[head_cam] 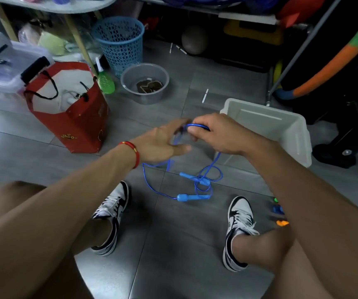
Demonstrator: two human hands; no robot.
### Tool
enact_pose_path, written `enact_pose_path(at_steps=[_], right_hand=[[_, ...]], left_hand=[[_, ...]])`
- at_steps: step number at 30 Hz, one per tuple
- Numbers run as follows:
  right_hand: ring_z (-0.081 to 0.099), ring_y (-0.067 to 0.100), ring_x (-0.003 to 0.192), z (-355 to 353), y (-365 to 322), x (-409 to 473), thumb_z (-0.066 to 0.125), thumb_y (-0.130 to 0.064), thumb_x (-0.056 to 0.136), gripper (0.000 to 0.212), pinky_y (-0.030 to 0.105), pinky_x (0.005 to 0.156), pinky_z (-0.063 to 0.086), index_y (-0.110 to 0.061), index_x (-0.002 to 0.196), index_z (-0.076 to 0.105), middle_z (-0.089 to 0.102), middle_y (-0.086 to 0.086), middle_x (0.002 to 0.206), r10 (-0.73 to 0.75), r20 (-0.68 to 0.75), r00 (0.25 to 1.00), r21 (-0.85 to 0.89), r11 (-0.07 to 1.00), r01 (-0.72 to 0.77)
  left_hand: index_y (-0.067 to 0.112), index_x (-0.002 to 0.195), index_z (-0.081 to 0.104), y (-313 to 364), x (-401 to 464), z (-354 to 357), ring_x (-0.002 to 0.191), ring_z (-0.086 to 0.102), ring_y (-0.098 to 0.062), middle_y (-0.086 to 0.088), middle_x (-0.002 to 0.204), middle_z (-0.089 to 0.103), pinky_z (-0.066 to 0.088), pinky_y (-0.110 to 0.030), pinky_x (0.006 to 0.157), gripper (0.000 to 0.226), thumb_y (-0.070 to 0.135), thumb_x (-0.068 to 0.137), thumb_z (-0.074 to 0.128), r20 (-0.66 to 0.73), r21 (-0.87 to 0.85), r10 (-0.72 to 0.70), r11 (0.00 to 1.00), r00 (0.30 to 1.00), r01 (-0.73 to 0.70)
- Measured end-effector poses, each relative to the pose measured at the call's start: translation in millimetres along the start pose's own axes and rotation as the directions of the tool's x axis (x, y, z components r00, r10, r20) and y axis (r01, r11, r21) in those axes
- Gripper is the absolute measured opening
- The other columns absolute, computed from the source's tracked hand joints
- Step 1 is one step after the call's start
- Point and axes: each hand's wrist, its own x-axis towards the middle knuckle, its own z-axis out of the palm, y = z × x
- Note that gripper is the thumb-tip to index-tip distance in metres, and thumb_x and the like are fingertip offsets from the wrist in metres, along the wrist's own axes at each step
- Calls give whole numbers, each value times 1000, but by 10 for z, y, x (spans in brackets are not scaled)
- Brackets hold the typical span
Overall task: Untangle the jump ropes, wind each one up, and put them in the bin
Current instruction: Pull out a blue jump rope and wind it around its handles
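Note:
A blue jump rope (214,169) hangs from my hands, and its tangled lower part lies on the grey tile floor. Both blue handles (192,197) lie on the floor between my shoes. My right hand (219,134) grips a loop of the rope at chest height, just left of the white plastic bin (290,134). My left hand (163,141) is blurred. Its fingers reach to the same loop and the thumb sticks out, but I cannot make out a pinch. Small green, blue and orange pieces (279,212) show on the floor beside my right forearm, mostly hidden.
A red paper bag (81,126) stands to the left, a grey basin (144,83) and a blue mesh basket (118,42) behind it. Clear storage boxes (5,67) sit at far left. An orange-green hoop (329,63) and a black stand base (337,152) crowd the right.

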Motion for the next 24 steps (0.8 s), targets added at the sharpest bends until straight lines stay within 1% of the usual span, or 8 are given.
enact_pose_path(at_steps=[2,4,8,11,14,17,21,24], right_hand=[[46,5,55,-3,39,-7,55,-40,99,30,25,55,35,-22,77,65,52,-9,57,25,-8,1000,-19,999,-25],[49,12,60,-42,219,-24,57,-43,97,35,30,58,39,-19,72,60,54,-5,62,109,44,993,-121,987,-103],[66,22,80,-86,806,-160,58,-31,93,26,32,79,51,-18,74,70,72,-1,75,510,266,818,-442,819,-367],[65,25,83,-59,1112,-259,62,-27,87,22,31,75,50,-21,67,67,70,2,81,614,231,755,-501,740,-448],[61,29,89,-28,1221,-285,60,-34,91,19,32,77,48,-21,77,62,63,6,90,628,143,765,-482,719,-500],[63,33,94,23,1249,-295,57,-45,94,22,38,86,53,-24,89,60,61,9,94,592,3,806,-456,718,-526],[72,35,77,148,1328,-188,59,-32,90,23,48,78,61,-12,83,68,71,16,85,560,-151,814,-77,815,-575],[75,26,70,205,1413,-77,63,-19,93,17,45,79,62,-8,82,70,74,15,80,538,-45,842,95,841,-532]], left_hand=[[26,104,67,-35,29,-15,91,67,-10,5,91,74,50,-31,88,13,33,99,57,-7,51,36,998,999,-36],[25,81,65,-124,27,-170,75,65,-16,3,74,69,52,-35,77,24,35,98,50,-203,169,35,986,979,0],[17,97,73,-385,-9,-588,91,64,-37,-14,90,66,49,-40,78,20,29,98,58,-690,176,-36,960,723,216],[20,105,75,-633,-20,-808,100,65,-43,-23,102,70,54,-45,85,27,37,89,62,-752,25,-227,928,618,371],[25,94,75,-960,107,-913,90,72,-36,-12,89,76,60,-48,84,34,45,69,64,-706,-261,-401,914,584,312],[25,101,76,-724,147,-843,87,67,-14,1,93,74,57,-30,87,24,20,82,63,-659,-299,-398,917,639,263],[19,117,70,-642,297,-637,95,61,-11,-1,104,69,48,-17,80,32,8,89,57,-558,-123,-223,975,800,186],[26,119,68,-720,428,-511,107,66,-17,-2,117,70,50,-31,102,35,23,84,67,-419,-151,-240,969,875,194]])
